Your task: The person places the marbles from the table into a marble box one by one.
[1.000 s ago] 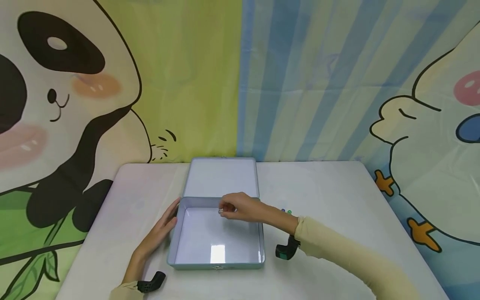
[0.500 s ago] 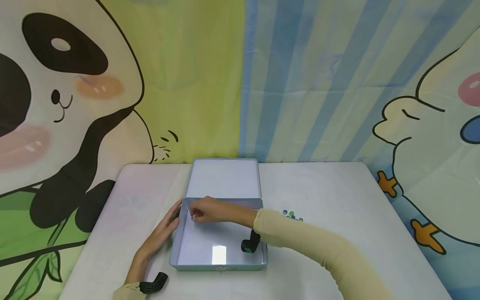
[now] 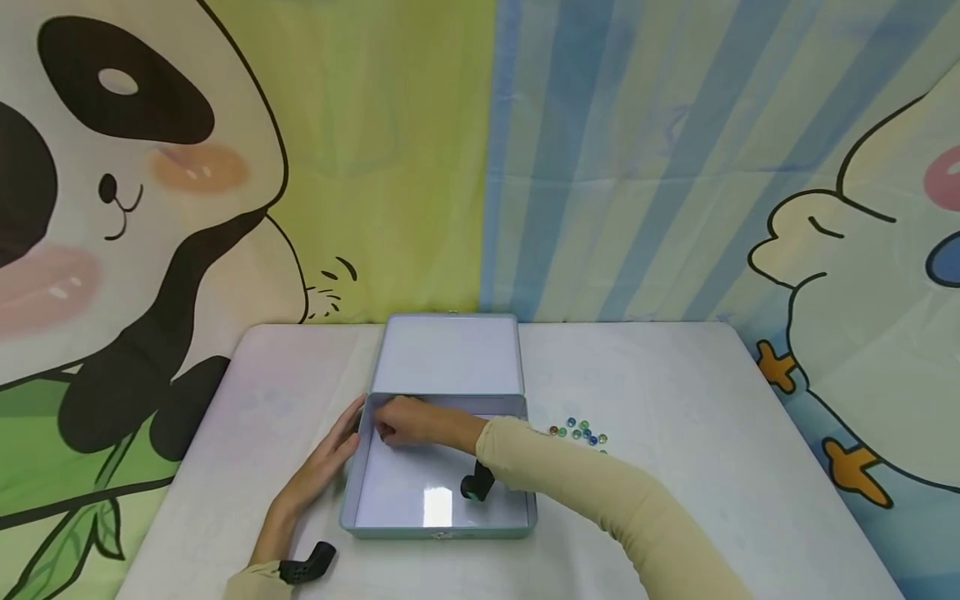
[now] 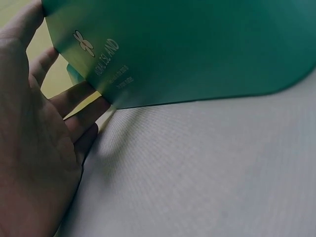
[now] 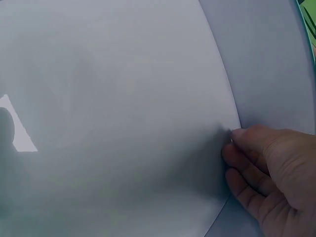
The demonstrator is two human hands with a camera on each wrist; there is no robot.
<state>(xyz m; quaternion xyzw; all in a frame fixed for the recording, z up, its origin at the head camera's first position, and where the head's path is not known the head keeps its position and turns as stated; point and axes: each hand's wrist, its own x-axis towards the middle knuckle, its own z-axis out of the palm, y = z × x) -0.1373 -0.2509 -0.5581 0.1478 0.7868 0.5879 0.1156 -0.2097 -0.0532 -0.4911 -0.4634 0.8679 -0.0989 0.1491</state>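
Note:
A shallow tin box [image 3: 438, 533], pale inside and green outside, lies with its lid [image 3: 450, 354] folded back. My right hand [image 3: 408, 421] is down in the box's far left corner, thumb and fingers curled together. In the right wrist view, that hand [image 5: 276, 173] has its fingertips right at the seam between floor and wall; the small clear marble it pinches is almost wholly hidden behind them. Along the box's left outer side rests my left hand [image 3: 322, 458], fingers extended. The left wrist view shows this hand [image 4: 44, 128] with fingertips against the green printed side [image 4: 187, 54].
Several coloured glass marbles [image 3: 585, 433] lie loose on the white table [image 3: 645, 375], right of the box and just beyond the right sleeve [image 3: 570, 475]. A cartoon-printed curtain [image 3: 600, 167] hangs behind the table's back edge.
My right hand has travelled left across the box with the clear marble and dropped lower into the far left corner. The loose marbles have come out from behind the arm. My left hand has stayed put.

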